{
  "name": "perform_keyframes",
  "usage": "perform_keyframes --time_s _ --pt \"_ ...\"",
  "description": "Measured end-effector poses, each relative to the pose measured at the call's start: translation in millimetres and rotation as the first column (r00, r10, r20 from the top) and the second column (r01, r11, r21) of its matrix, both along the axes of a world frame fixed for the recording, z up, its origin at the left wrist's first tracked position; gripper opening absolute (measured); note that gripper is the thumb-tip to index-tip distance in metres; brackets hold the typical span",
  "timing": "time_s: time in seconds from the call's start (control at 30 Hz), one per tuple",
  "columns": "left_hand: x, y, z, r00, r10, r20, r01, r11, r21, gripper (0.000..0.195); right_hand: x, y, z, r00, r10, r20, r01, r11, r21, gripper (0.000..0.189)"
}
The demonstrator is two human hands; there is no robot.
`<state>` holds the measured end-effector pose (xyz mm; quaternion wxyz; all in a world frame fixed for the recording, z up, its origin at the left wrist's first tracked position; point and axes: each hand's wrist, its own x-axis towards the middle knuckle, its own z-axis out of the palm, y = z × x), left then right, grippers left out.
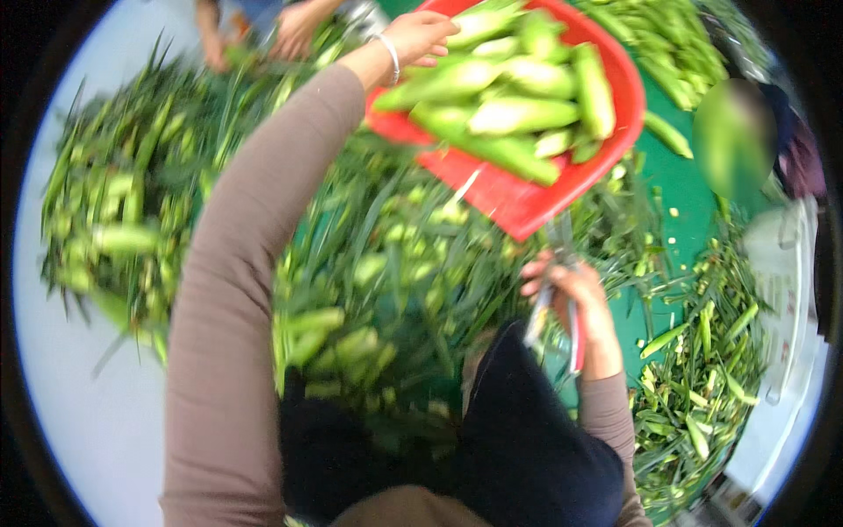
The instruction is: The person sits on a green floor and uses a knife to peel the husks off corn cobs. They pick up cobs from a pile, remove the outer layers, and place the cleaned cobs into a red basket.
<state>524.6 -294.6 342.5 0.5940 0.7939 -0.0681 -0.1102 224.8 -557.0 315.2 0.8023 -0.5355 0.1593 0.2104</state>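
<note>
Ears of corn in green husks (520, 115) fill a red plastic scoop-like basket (625, 99), whose open front edge points down toward me. My left hand (418, 39), with a bracelet at the wrist, is at the upper left of the basket, by the ears; whether it grips an ear or the rim I cannot tell. Below the basket's front corner, my right hand (573, 283) holds pruning shears (556, 309) with red and pale handles. Their blades point up toward the basket and are blurred.
Cut leaves and husk trimmings (395, 237) cover much of the green floor (678, 191). More trimmings (698, 395) lie at the right, beside a clear plastic bin (784, 296). Green ears (665, 46) are piled at the upper right. Another person's hands (293, 29) are at the upper left.
</note>
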Motion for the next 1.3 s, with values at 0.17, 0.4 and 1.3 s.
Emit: perform_keyframes --time_s 0.17,0.4,1.3 --pt "-168 181 -111 0.971 -0.189 -0.148 0.217 0.434 0.874 0.071 19 38 22 0.759 0.630 0.164 -0.350 0.608 -0.713 0.055" --pt "-466 208 -190 0.921 0.319 -0.221 0.019 0.533 0.846 0.092 89 264 -40 0.017 1.000 -0.005 -0.144 -0.002 -0.990 0.055" --pt "-634 349 -86 0.840 0.451 -0.302 -0.409 0.159 -0.899 0.060 -190 214 143 0.221 0.950 -0.220 -0.233 -0.167 -0.958 0.047"
